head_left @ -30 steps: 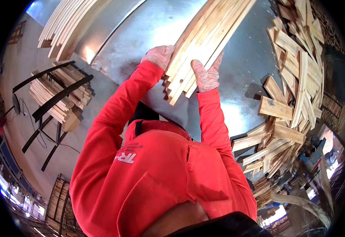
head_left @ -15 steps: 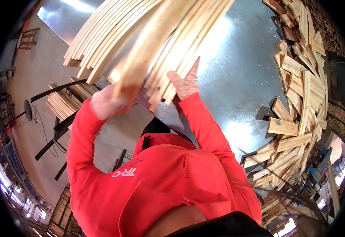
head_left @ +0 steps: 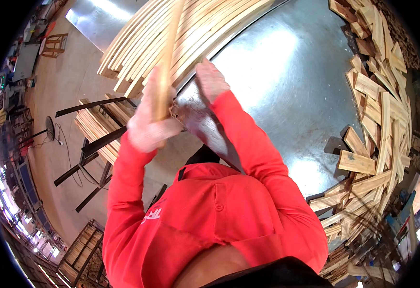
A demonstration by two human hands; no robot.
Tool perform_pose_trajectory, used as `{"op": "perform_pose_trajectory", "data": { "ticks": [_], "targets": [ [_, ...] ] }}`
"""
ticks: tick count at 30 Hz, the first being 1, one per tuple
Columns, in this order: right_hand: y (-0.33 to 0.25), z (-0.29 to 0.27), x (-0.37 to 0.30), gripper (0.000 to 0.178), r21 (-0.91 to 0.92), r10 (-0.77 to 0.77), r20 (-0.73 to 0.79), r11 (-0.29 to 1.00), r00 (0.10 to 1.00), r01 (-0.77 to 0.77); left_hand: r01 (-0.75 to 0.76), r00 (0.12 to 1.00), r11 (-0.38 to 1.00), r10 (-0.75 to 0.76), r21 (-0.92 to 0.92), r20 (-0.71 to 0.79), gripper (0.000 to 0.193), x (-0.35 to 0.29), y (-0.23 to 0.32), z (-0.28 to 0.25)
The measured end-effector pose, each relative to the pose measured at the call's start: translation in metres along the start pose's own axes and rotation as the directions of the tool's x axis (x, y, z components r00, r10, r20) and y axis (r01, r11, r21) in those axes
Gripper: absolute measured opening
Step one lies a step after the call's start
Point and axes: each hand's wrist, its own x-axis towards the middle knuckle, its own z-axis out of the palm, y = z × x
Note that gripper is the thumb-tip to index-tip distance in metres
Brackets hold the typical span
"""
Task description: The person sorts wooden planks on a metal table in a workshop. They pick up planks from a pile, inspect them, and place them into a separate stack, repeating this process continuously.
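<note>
My left hand (head_left: 150,115) is wrapped round the near end of a long wooden strip (head_left: 169,53), which is smeared by motion. The strip is raised, its narrow edge toward me, over a row of pale wooden strips (head_left: 142,45) lying side by side at the metal table's far left. My right hand (head_left: 211,80) rests beside the near right end of that row, its fingers stretched out along the outermost strip and nothing held in it. The far ends of the strips run out of view at the top.
The shiny metal table (head_left: 291,96) extends to the right. Short wood offcuts (head_left: 373,110) are heaped along its right side. Left of the table, a black metal stand (head_left: 102,141) holds more strips. A wooden stool (head_left: 54,45) and a fan (head_left: 50,128) stand farther left on the floor.
The strips by my right hand have shifted left, and the gap in the row has closed. The strip in my left hand has turned to show its narrow edge.
</note>
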Motion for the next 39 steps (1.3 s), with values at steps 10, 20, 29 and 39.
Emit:
{"op": "perform_pose_trajectory", "data": {
  "ticks": [10,20,29,39],
  "targets": [
    [-0.031,-0.133,-0.129,0.055,0.193,-0.208,-0.386,0.935,0.899,0.299,-0.042,0.958,0.604,0.250,-0.796,0.140,0.056,0.113,-0.113,0.202],
    [-0.194,-0.558,-0.005,0.040,-0.776,-0.573,-0.626,0.531,0.529,-0.342,0.089,0.988,0.950,-0.047,-0.299,0.145,0.054,0.065,-0.046,0.311],
    [-0.040,-0.695,-0.310,0.087,-0.140,-0.320,-0.944,0.183,0.076,-0.973,0.167,0.909,0.973,-0.089,-0.161,0.408,0.050,0.038,-0.067,0.410],
    [0.006,-0.620,-0.414,0.096,-0.258,-0.240,-0.964,0.767,0.110,-0.587,0.521,0.422,0.846,-0.139,-0.115,0.896,0.075,0.026,0.005,0.606]
  ]
}}
